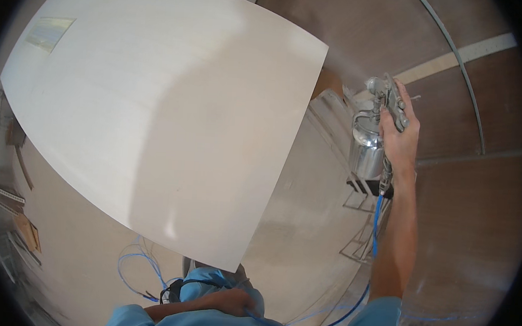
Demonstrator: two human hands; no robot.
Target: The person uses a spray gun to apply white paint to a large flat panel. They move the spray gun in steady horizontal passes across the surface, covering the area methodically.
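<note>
My right hand (401,141) is wrapped round the handle of a metal spray gun (390,99), raised off the right edge of a large white panel (215,136). Below the gun's head hangs a silver paint cup (367,151). From the foot of the handle a blue air hose (363,293) curves down and back to my waist. There my left hand (237,302) is closed on the hose, close to my body and just below the panel's near corner. Part of its fingers is hidden. The panel's right half lies in shadow.
Loops of blue hose (139,256) lie on the floor left of my feet. Beyond the gun stands a brown wall (485,105) with a thin grey cable (458,58). A metal frame (357,246) stands below the cup. Boards and a brown box (28,232) sit at far left.
</note>
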